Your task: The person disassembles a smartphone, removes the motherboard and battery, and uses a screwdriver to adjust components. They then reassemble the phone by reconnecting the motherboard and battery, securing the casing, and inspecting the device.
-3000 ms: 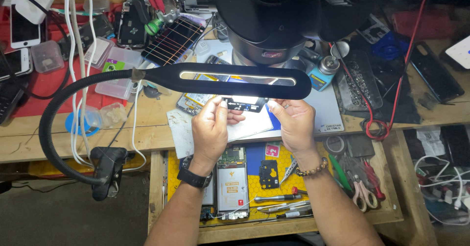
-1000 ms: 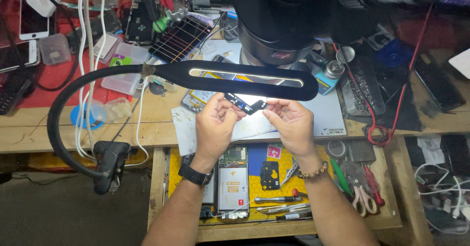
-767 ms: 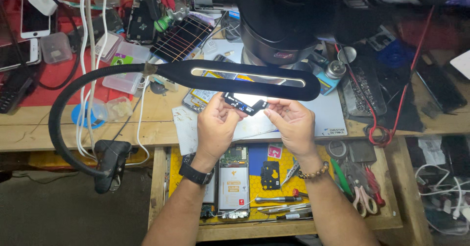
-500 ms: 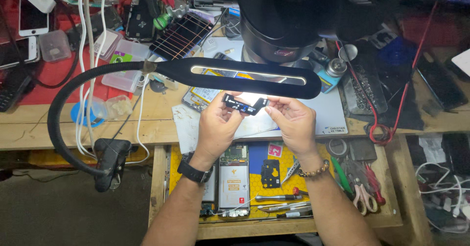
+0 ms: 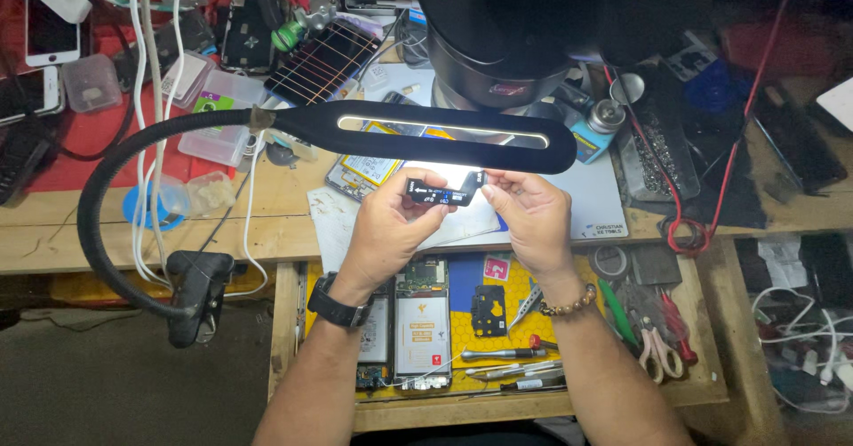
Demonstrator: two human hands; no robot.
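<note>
Just under the black lamp bar (image 5: 444,135), the left hand (image 5: 386,228) and right hand (image 5: 529,219) each grip an end of a small dark circuit board (image 5: 440,191), apparently inspecting it; steady turning seems needed.

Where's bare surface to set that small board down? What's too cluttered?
Both hands, left hand and right hand, hold the small dark board under the lamp head. Bare patches: grey mat right of the right hand, and wooden bench edge between the white cables and paper sheet. Crowded: the open drawer and the bench's back.
</note>
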